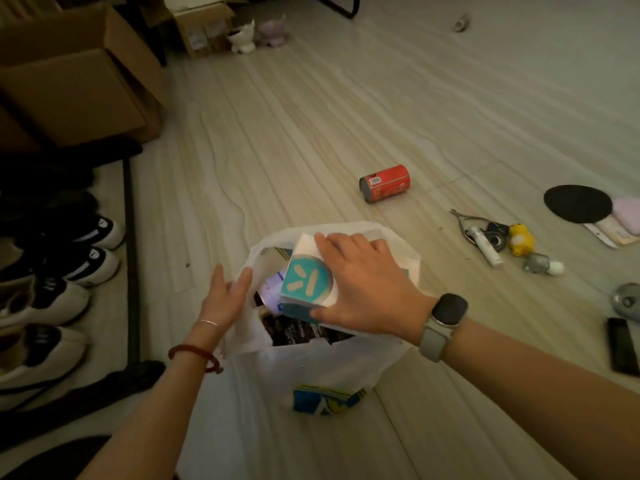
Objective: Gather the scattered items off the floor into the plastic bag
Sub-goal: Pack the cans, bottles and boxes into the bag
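A white plastic bag (322, 362) stands open on the floor in the lower middle. My left hand (227, 294) pinches its left rim and holds the mouth open. My right hand (363, 285) grips a white box with a teal round label (306, 277) over the bag's mouth, partly inside it. Dark packets and a bluish item lie in the bag under the box. On the floor to the right lie a red can (385, 182) on its side, nail clippers (465, 220), a white tube (486, 249), a yellow toy (520, 239) and a black round paddle (576, 203).
A shoe rack with several sneakers (69, 268) runs along the left edge, with cardboard boxes (72, 74) above it. Two small figurines (258, 32) stand at the back. A black flat device (623, 346) and a grey object (628, 299) lie at the right edge.
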Demonstrator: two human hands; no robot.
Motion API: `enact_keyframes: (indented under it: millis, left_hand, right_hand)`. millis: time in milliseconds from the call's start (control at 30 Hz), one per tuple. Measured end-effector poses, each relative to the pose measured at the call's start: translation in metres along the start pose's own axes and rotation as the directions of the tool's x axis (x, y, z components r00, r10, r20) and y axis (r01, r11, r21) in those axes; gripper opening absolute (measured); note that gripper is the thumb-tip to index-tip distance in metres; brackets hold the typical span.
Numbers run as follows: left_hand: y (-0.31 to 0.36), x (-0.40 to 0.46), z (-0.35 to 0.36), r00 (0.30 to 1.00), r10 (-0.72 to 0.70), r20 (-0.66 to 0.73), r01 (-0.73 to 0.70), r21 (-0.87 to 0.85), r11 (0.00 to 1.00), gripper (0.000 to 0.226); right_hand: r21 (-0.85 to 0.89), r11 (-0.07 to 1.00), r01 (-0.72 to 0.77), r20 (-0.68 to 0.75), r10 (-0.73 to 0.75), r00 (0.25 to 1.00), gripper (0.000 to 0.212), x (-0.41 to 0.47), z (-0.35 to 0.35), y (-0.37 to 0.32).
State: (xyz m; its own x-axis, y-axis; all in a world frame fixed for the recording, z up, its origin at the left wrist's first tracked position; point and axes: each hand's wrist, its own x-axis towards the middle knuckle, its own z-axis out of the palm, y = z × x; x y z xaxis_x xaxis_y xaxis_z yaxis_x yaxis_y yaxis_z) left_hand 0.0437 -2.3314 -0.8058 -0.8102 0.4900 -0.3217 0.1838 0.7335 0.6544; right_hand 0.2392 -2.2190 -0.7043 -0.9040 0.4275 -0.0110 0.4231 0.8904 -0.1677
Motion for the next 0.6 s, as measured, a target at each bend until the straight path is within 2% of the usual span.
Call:
enact_keyframes:
  millis: [33, 67, 200, 267, 333, 400, 500, 600]
  left_hand:
    - [-0.003, 0.003, -0.002, 0.995, -0.012, 0.103, 0.018, -0.055, 0.998, 0.062]
    - [-0.005, 0.003, -0.003, 0.992, 0.034, 0.123, -0.026, -0.068, 0.997, 0.054]
    - [-0.001, -0.005, -0.011, 0.979, 0.197, -0.058, -0.205, -0.222, 0.953, 0.028]
    - [0.006, -0.009, -0.021, 0.961, 0.239, -0.139, -0.267, -0.251, 0.93, 0.02]
    - [0.012, -0.013, -0.029, 0.939, 0.277, -0.205, -0.323, -0.247, 0.914, 0.017]
    - [0.016, -0.019, -0.033, 0.93, 0.276, -0.241, -0.335, -0.253, 0.908, 0.015]
    - [0.021, -0.022, -0.035, 0.929, 0.274, -0.25, -0.334, -0.24, 0.912, 0.014]
    - [0.025, -0.026, -0.034, 0.923, 0.286, -0.259, -0.344, -0.216, 0.914, 0.013]
  right_hand:
    - [-0.048, 0.998, 0.028, 0.029, -0.026, 0.999, 0.098, 0.002, 0.009, -0.001]
    - [-0.068, 0.997, 0.048, 0.036, -0.046, 0.998, 0.096, 0.004, 0.016, -0.001]
    - [-0.053, 0.965, 0.258, 0.088, -0.253, 0.963, 0.089, 0.013, 0.022, -0.003]
    - [-0.033, 0.926, 0.376, 0.133, -0.368, 0.92, 0.083, 0.016, 0.026, -0.008]
    - [-0.025, 0.906, 0.423, 0.175, -0.412, 0.894, 0.074, 0.021, 0.037, -0.01]
    - [-0.027, 0.926, 0.377, 0.198, -0.365, 0.91, 0.063, 0.029, 0.046, -0.006]
    - [-0.019, 0.983, 0.183, 0.028, -0.183, 0.983, 0.048, 0.044, 0.044, 0.008]
    - [-0.052, 0.998, 0.019, -0.044, -0.022, 0.999, 0.044, 0.044, 0.045, 0.024]
